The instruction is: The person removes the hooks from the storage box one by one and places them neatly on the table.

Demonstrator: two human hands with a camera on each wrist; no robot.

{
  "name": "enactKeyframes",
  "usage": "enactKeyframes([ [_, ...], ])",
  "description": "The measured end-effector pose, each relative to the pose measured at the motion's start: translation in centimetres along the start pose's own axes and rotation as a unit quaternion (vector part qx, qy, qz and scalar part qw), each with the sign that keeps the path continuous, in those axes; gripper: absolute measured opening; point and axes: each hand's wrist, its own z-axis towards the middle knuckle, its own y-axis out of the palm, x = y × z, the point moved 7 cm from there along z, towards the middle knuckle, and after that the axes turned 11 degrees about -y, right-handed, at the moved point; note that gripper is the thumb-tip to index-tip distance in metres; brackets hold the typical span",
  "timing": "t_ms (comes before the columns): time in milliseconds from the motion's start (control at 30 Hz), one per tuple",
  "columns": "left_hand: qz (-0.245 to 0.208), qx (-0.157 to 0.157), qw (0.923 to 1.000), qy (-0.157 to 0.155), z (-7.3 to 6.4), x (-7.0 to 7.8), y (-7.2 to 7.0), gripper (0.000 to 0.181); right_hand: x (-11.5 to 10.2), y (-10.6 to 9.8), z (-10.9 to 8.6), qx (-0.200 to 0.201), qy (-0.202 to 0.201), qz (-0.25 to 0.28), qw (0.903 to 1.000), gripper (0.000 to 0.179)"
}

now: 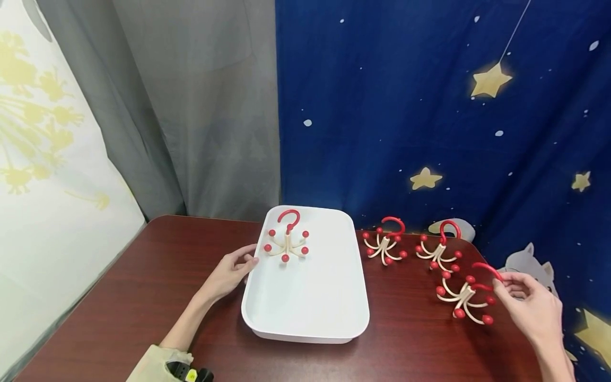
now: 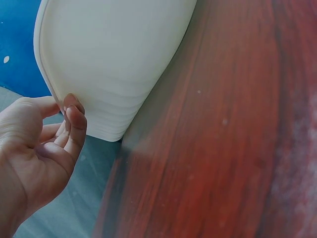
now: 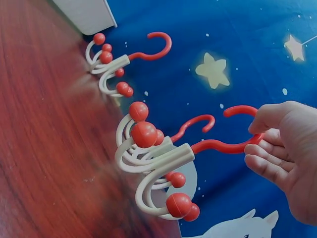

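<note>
A white plastic tray (image 1: 324, 297) lies on the table, and one multi-arm hanger (image 1: 288, 244) with a red hook and red ball tips stands in its upper left part. My left hand (image 1: 232, 271) pinches the tray's left rim, thumb on one side and fingers on the other in the left wrist view. At the right, my right hand (image 1: 530, 302) pinches the red hook of another hanger (image 1: 464, 297), whose cream arms spread out to the left. Two more such hangers, a left one (image 1: 384, 245) and a right one (image 1: 438, 253), stand between the tray and that hand.
The dark red wooden table (image 1: 143, 286) ends at a rounded back edge. Behind it hang a grey curtain (image 1: 210, 132) and a blue curtain (image 1: 382, 106) with stars. A white patterned cloth (image 1: 52, 185) hangs at the left.
</note>
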Motion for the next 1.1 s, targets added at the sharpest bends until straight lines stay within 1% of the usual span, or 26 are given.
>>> enactKeyframes([
  [67, 0.0, 0.001, 1.0, 0.0, 0.0, 0.0, 0.0, 0.051, 0.2, 0.0, -0.1, -0.005, -0.002, -0.008, 1.0, 0.018],
  [233, 0.0, 0.001, 1.0, 0.0, 0.0, -0.1, 0.0, 0.051, 0.7, 0.3, -0.6, -0.021, -0.003, -0.009, 0.9997, 0.017],
  [333, -0.001, -0.001, 1.0, 0.001, 0.0, -0.1, 0.0, 0.051, 0.8, 0.4, -0.9, -0.035, 0.001, -0.013, 0.9993, 0.017],
  [467, -0.002, -0.004, 1.0, 0.001, -0.1, -0.2, 0.0, 0.051, 1.0, 0.5, -1.1, -0.048, 0.007, -0.032, 0.9983, 0.019],
  [633, -0.002, -0.005, 1.0, 0.002, -0.1, -0.2, 0.1, 0.05, 1.3, 0.4, -1.3, -0.057, 0.017, -0.028, 0.9979, 0.021],
  [833, 0.0, -0.007, 1.0, 0.003, -0.1, -0.2, 0.2, 0.05, 1.3, 0.0, -1.2, -0.046, 0.02, 0.001, 0.9987, 0.024],
  [967, 0.0, -0.006, 1.0, 0.005, 0.0, -0.2, 0.1, 0.05, 1.0, -0.5, -1.0, -0.03, 0.013, -0.003, 0.9995, 0.023],
  [1100, -0.002, -0.006, 1.0, 0.004, 0.0, -0.2, 0.0, 0.051, 0.6, -0.8, -0.6, -0.013, 0.004, 0.005, 0.9999, 0.02],
])
